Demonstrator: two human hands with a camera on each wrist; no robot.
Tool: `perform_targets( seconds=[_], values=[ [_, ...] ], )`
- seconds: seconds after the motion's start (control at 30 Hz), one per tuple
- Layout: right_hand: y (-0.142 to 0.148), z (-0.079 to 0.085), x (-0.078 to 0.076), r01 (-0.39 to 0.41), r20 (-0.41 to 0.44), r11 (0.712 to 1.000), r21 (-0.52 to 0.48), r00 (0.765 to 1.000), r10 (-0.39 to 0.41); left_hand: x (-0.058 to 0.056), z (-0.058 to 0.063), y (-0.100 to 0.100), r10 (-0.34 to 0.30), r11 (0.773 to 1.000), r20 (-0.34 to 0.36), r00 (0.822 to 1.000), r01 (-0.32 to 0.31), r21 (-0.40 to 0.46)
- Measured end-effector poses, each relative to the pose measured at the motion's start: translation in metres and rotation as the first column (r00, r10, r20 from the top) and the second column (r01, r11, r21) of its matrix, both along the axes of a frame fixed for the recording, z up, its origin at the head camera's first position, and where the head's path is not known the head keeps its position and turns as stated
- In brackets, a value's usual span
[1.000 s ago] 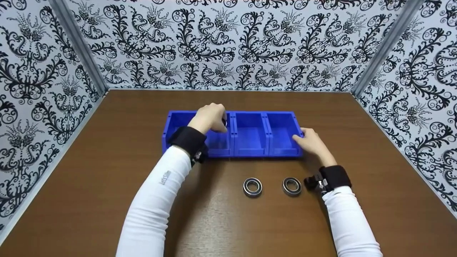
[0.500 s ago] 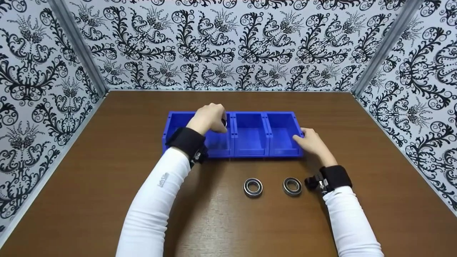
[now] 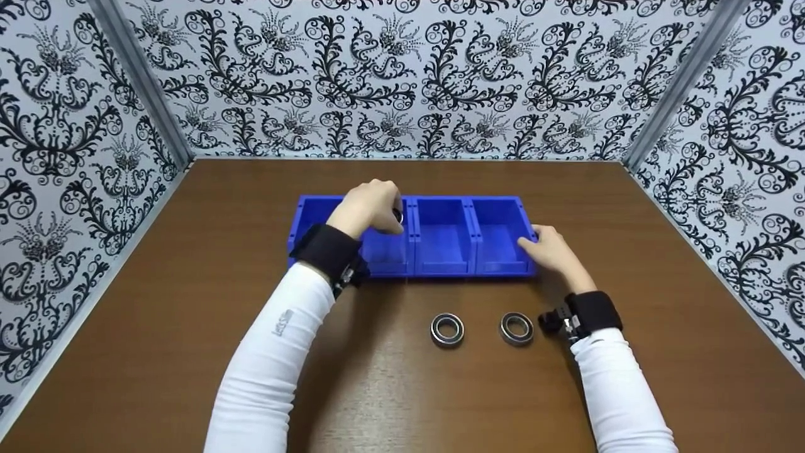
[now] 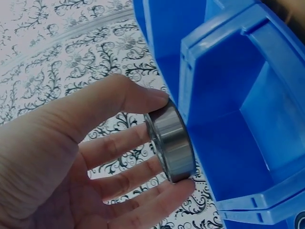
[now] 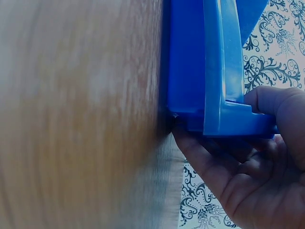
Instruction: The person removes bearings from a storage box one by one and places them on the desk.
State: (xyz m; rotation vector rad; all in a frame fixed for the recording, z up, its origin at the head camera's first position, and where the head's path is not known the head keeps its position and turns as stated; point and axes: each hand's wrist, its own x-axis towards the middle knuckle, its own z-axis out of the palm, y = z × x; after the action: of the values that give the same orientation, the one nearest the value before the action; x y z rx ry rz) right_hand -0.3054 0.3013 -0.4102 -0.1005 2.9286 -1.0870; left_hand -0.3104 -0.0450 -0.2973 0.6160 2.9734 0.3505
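My left hand [image 3: 371,204] is over the left part of a row of blue storage bins [image 3: 440,269]. Between its thumb and fingers it pinches a ball bearing [image 4: 174,140], a steel ring held by its outer rim and standing on edge in the left wrist view. In the head view the hand covers most of that bearing. At the right end of the row, my right hand [image 3: 553,251] grips the outer side wall [image 5: 238,121] of the last bin, thumb over the top edge and fingers around the outside.
Two more bearings lie flat on the brown table [image 3: 188,352] in front of the bins, one bearing [image 3: 447,330] near the middle and another bearing [image 3: 517,329] close to the right wrist camera. Patterned walls [image 3: 402,75] enclose the table at the back and both sides.
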Motion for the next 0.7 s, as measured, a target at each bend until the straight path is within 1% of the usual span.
perform_targets(
  seconds=[0.3, 0.5, 0.7],
  values=[
    [0.002, 0.002, 0.000, -0.004, 0.018, 1.000, -0.010, 1.000, 0.004, 0.008, 0.005, 0.000, -0.012, 1.000, 0.023, 1.000, 0.012, -0.001],
    [0.002, 0.001, 0.003, -0.026, 0.013, 1.000, -0.011, 1.000, 0.027, 0.015, 0.008, -0.003, -0.022, 1.000, 0.026, 0.999, 0.022, 0.011],
    [0.000, 0.001, 0.002, -0.023, -0.005, 1.000, -0.008, 1.000, 0.023, 0.021, 0.010, -0.006, -0.031, 0.999, 0.043, 0.999, 0.031, 0.020]
  ],
)
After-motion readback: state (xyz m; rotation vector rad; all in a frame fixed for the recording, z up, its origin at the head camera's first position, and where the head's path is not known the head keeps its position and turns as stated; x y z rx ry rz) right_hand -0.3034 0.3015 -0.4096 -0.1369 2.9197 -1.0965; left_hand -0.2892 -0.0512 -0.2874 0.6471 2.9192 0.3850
